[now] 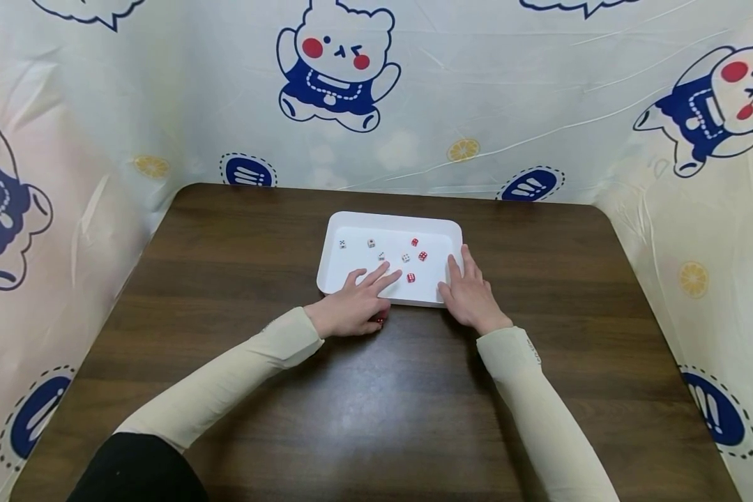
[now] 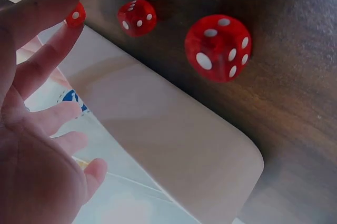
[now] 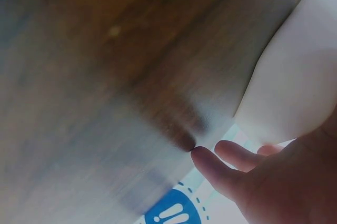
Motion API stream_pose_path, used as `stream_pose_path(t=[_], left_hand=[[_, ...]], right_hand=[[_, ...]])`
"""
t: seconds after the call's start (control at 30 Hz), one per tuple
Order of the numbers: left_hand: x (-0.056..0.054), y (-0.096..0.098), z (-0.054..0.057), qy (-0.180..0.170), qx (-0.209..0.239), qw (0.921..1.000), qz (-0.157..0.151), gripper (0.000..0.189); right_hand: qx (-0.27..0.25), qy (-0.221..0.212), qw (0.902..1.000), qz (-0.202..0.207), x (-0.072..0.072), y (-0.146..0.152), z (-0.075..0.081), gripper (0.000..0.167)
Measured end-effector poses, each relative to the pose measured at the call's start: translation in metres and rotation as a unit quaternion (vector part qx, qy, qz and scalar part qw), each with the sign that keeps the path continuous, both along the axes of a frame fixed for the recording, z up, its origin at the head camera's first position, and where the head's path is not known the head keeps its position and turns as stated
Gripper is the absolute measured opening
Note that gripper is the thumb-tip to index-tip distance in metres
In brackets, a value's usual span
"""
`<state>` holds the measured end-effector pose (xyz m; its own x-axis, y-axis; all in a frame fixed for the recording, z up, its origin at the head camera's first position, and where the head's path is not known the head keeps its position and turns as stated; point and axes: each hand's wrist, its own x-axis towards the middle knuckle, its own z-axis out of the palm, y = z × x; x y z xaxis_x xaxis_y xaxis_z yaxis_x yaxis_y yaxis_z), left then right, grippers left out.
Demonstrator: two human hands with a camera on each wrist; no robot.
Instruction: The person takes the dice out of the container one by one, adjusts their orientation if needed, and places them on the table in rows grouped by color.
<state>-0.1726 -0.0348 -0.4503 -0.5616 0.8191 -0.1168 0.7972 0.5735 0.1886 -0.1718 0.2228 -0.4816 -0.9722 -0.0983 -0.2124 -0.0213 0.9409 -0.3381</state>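
Observation:
My left hand (image 1: pixel 354 303) is at the near edge of the white tray (image 1: pixel 389 298). Thumb and index finger pinch a red die (image 2: pixel 75 16), while the other fingers spread over the tray rim. Two more red dice, a middle one (image 2: pixel 137 18) and a larger-looking one (image 2: pixel 218 48), lie on the table beside the tray wall in the left wrist view; the head view mostly hides them behind the hand. My right hand (image 1: pixel 470 293) rests at the tray's right end with fingers extended, holding nothing. Inside the tray lie several white dice (image 1: pixel 406 258) and three red dice (image 1: pixel 423 256).
A dark brown wooden table (image 1: pixel 376 418) extends around the tray. Pale printed curtains (image 1: pixel 439 90) with cartoon bears hang behind the table and along both sides.

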Motion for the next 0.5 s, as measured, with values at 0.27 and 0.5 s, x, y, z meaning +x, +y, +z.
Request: stream_pose_path(t=[0.27,0.5], left_hand=[[0.0002,0.0011,-0.0049,0.001,-0.002,1.0000,-0.002,0.013],[-0.0001,0.0028,-0.0084,0.019,-0.010,0.9997,-0.007,0.014]], right_hand=[[0.005,-0.002,1.0000,-0.003,-0.0010,-0.0002,-0.0007,0.069],[0.003,-0.001,1.0000,-0.003,-0.0010,-0.0002,-0.0006,0.069]])
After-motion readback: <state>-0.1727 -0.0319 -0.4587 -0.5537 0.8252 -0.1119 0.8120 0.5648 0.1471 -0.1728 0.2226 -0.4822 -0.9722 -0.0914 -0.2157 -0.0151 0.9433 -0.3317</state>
